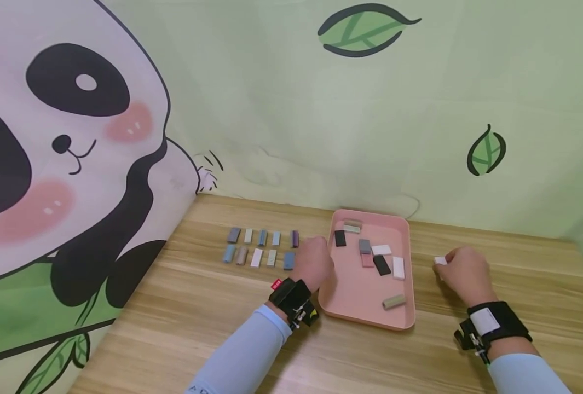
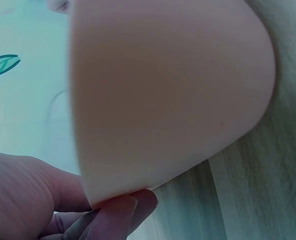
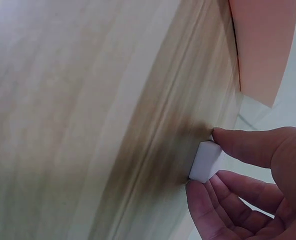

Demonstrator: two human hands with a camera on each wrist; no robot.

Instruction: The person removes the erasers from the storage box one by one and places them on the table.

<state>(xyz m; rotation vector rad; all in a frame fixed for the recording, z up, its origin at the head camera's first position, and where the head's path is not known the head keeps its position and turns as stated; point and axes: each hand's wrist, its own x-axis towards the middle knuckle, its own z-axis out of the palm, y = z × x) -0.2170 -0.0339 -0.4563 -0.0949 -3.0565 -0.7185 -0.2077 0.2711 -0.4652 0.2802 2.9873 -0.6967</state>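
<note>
A wooden table (image 1: 183,317) bears a pink tray (image 1: 357,298) and two rows of small blocks (image 1: 261,246).

Left hand (image 1: 313,262) covering whatever its fingertips are touching beside the pink plastic tray (image 1: 365,317), tray wall (image 2: 168,95) filling the left wrist view as a blur, small white block (image 3: 206,161) half hidden by right hand (image 3: 258,185), both forearms running off the frame.

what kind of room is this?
Probably a child's room or a staged corner: panda mural and leaf-print walls, a wooden table holding a pink tray and rows of small blocks.
</note>
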